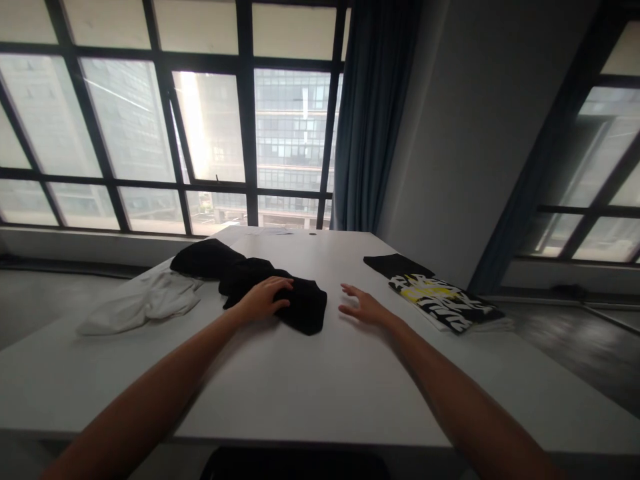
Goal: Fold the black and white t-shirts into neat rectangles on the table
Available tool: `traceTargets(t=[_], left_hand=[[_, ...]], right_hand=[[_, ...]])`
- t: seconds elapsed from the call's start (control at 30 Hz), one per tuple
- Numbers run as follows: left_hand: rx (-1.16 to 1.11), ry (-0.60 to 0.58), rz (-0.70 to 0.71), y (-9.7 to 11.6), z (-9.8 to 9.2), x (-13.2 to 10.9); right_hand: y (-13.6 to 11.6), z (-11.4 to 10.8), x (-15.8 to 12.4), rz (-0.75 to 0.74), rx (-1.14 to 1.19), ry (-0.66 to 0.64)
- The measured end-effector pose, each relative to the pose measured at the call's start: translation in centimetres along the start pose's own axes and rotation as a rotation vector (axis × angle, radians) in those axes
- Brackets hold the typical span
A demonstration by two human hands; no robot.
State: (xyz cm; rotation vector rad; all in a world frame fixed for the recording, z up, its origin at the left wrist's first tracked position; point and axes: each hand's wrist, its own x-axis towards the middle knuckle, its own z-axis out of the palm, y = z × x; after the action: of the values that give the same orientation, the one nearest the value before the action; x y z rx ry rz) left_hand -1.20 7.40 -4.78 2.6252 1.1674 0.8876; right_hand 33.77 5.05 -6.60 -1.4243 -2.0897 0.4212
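Note:
A crumpled black garment (307,307) lies across the middle left of the white table (300,393). My left hand (261,300) rests on top of it, thumb and fingers apart, with dark cloth showing between them. To the right of the garment, a short gap away, my right hand (367,309) is open just over the tabletop. Its fingers point left toward the black cloth, and nothing is in it. More black fabric (207,259) is bunched behind and to the left; whether it is one piece with the garment I cannot tell.
A crumpled white garment (150,303) lies at the table's left side. On the right is a stack of folded clothes (443,300), the top one black with white and yellow print. Beyond the table stand windows, a blue curtain (375,127) and a pillar (440,153).

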Motion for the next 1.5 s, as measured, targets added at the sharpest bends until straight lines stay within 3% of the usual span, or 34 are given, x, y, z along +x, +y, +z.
traceTargets(t=[0.07, 0.17, 0.27, 0.47, 0.53, 0.63, 0.7, 0.77, 0.87, 1.03, 1.17, 1.23, 1.3, 1.4, 1.5], left_hand=[[0.151, -0.015, -0.042, -0.7, -1.4, -0.4], [0.416, 0.045, -0.345, -2.6, -3.5, -1.2], [0.327, 0.081, -0.586, -4.1, -4.5, -1.8], [0.074, 0.145, -0.504, -4.3, -3.9, -0.5], [-0.075, 0.264, -0.497, -4.4, -4.1, -0.1], [-0.281, 0.452, -0.535, -4.9, -5.2, -0.2], [-0.374, 0.497, -0.533, -4.8, -6.1, -0.5], [-0.512, 0.494, -0.483, -3.8, -6.7, -0.7], [-0.69, 0.361, -0.367, -1.0, -6.2, -0.5], [-0.834, 0.052, -0.21, 4.4, -2.7, 0.0], [-0.942, -0.288, 0.029, 5.3, -1.8, -0.3], [-0.771, -0.312, 0.111, 3.8, -2.5, -0.5], [-0.417, -0.167, 0.091, 1.3, -3.4, -0.8], [0.135, 0.073, -0.094, -3.0, -4.2, -1.4], [0.369, 0.098, -0.334, -6.1, -4.8, -1.8]], right_hand=[[-1.2, 0.6, -0.1, 0.017, 0.063, -0.027], [-3.1, 1.7, -0.2, 0.025, 0.08, -0.054], [-5.2, 3.1, -0.4, -0.04, 0.035, -0.067], [-7.3, 5.0, 0.0, -0.113, -0.136, -0.005], [-6.4, 4.0, 0.6, -0.092, -0.131, 0.049], [-4.1, 0.5, 1.5, -0.056, -0.174, 0.264], [-2.4, -2.2, 1.7, -0.05, -0.225, 0.437], [-1.2, -4.1, 1.5, -0.027, -0.268, 0.496], [-1.6, -4.5, 0.7, -0.121, -0.227, 0.385], [-6.5, 0.2, -0.6, -0.419, -0.062, 0.141], [-9.0, 3.0, -0.4, -0.411, 0.069, 0.133], [-9.0, 2.5, -0.2, -0.369, 0.147, 0.14], [-8.6, 1.0, -0.2, -0.34, 0.235, 0.145], [-8.0, -2.4, -0.4, -0.317, 0.395, 0.156], [-7.2, -5.4, -1.3, -0.274, 0.493, 0.121]])
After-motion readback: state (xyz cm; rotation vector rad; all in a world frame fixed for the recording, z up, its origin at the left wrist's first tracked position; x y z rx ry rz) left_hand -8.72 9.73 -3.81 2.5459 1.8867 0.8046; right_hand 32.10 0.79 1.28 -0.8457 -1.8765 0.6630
